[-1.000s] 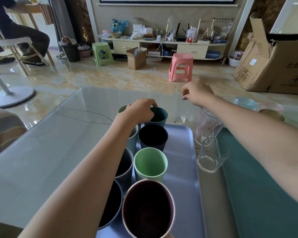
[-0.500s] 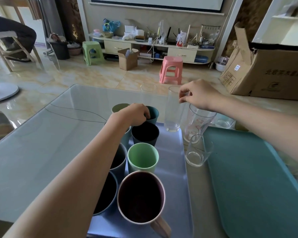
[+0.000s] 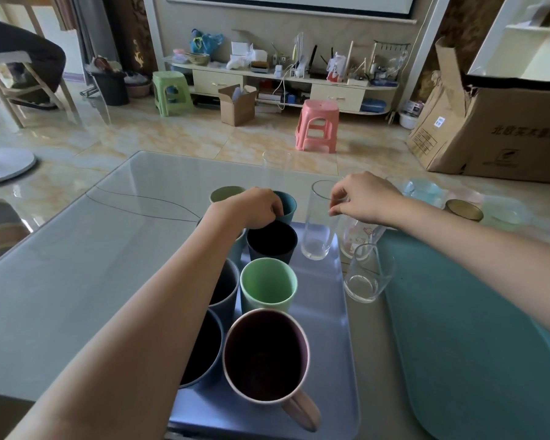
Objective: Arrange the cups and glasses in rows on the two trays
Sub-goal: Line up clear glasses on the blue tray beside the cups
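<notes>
A blue-purple tray (image 3: 326, 312) carries two columns of cups: a pink mug (image 3: 265, 357), a light green cup (image 3: 267, 285), a dark navy cup (image 3: 272, 241) and a teal cup (image 3: 289, 205), with darker cups partly hidden under my left arm. My left hand (image 3: 251, 208) curls over the teal cup's near rim. My right hand (image 3: 362, 198) pinches the rim of a tall clear glass (image 3: 318, 233), which stands on the tray's far right corner. A teal tray (image 3: 473, 344) lies to the right with nothing on it.
A short clear glass (image 3: 367, 277) and a printed glass (image 3: 358, 239) stand between the trays. An olive cup (image 3: 226, 193) and another tall glass (image 3: 277, 166) sit beyond the blue tray. A gold lid (image 3: 464, 209) and pale bowls (image 3: 423, 190) lie far right.
My right hand has brought the tall clear glass nearer and leftward onto the blue tray's far right corner. My left hand has stayed at the teal cup.
</notes>
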A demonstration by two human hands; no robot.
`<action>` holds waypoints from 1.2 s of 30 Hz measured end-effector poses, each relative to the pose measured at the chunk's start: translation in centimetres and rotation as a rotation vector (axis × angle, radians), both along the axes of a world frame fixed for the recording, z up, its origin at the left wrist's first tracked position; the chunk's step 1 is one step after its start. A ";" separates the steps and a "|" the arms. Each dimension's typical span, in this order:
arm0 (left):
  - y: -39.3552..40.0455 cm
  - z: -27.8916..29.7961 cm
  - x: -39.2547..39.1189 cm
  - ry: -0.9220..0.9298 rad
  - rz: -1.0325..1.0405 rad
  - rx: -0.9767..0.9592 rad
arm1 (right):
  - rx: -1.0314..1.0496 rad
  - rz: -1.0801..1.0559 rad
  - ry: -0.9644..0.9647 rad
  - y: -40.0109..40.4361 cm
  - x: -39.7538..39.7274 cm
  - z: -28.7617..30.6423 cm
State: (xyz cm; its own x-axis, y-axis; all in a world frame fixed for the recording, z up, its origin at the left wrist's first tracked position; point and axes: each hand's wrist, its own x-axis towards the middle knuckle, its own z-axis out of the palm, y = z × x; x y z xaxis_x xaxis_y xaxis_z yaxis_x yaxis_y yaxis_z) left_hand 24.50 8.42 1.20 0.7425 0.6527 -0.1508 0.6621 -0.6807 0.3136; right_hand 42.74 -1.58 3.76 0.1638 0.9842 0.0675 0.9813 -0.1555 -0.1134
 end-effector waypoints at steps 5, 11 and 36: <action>0.6 0.1 -0.5 -0.112 0.032 -0.002 | -0.062 -0.028 -0.024 0.9 -0.8 2.8; 1.7 0.1 -1.0 -0.265 0.102 -0.013 | 0.088 -0.051 0.015 7.6 -3.0 5.4; 1.6 1.1 -3.0 -0.510 0.156 -0.170 | 0.373 -0.104 0.436 10.4 -4.7 9.8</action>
